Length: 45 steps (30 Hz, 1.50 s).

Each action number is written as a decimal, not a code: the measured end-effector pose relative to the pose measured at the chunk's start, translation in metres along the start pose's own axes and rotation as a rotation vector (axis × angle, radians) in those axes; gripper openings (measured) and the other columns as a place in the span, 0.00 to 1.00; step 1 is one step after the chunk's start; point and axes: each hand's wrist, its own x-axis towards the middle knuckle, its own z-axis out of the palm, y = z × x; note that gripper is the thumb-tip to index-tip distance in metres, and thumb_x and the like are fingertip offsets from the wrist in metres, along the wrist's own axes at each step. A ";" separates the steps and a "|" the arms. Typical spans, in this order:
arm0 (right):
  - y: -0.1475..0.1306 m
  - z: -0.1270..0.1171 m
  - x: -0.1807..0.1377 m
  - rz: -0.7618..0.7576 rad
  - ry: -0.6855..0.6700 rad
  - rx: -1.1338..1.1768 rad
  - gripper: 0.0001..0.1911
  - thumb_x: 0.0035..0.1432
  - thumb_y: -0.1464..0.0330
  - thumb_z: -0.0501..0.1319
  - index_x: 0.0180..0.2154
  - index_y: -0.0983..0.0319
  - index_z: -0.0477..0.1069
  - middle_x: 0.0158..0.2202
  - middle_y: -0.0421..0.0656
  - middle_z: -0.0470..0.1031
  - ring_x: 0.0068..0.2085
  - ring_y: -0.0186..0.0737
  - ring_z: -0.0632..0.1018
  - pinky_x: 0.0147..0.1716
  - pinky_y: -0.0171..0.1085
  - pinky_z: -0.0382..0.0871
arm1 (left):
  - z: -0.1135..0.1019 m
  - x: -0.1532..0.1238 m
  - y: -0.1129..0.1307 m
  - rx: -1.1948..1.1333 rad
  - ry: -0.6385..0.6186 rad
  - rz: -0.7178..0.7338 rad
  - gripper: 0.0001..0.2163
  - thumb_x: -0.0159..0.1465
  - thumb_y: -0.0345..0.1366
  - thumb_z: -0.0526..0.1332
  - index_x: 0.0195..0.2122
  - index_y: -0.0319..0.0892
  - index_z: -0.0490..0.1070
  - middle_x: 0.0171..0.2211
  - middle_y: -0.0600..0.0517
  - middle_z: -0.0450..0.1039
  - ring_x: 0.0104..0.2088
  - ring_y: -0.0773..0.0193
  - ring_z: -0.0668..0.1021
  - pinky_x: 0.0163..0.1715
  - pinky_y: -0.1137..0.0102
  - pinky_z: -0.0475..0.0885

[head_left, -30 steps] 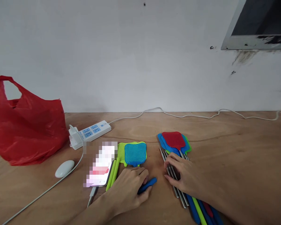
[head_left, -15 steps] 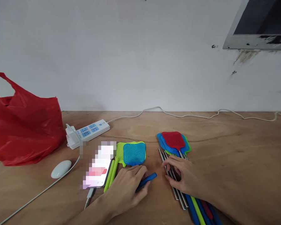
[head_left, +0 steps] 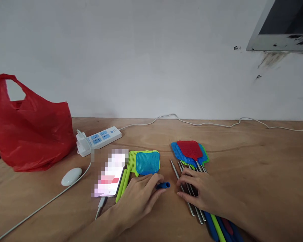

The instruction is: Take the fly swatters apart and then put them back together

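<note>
My left hand (head_left: 143,192) is closed round a blue hollow handle (head_left: 164,185), its open end facing right. Just beyond that hand lie a blue fly swatter head (head_left: 147,162) and a yellow-green one (head_left: 132,159), overlapping. Two yellow-green handles (head_left: 123,184) rest to its left. My right hand (head_left: 200,188) is curled over several metal rods (head_left: 199,215), thumb and forefinger closing on the leftmost metal rod (head_left: 175,169). Behind it, a red swatter head (head_left: 190,150) tops a pile of blue and green ones. Their coloured handles (head_left: 218,228) emerge below my right forearm.
A lit phone (head_left: 112,178) on a charging cable lies left of the handles. A white power strip (head_left: 104,137), a white oval object (head_left: 71,176) and a red plastic bag (head_left: 35,131) stand farther left. A white cord (head_left: 204,124) runs along the wall.
The blue handle has turned so its hollow end shows. The leftmost rod's upper end has swung left, away from the other rods. The whole view has shifted slightly.
</note>
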 end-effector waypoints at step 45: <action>0.002 -0.012 0.012 0.474 0.438 1.448 0.18 0.54 0.56 0.70 0.40 0.60 0.70 0.26 0.39 0.77 0.20 0.30 0.70 0.15 0.28 0.62 | 0.001 0.000 -0.002 -0.009 0.127 0.116 0.05 0.74 0.38 0.56 0.47 0.45 0.65 0.36 0.53 0.78 0.32 0.63 0.80 0.32 0.71 0.73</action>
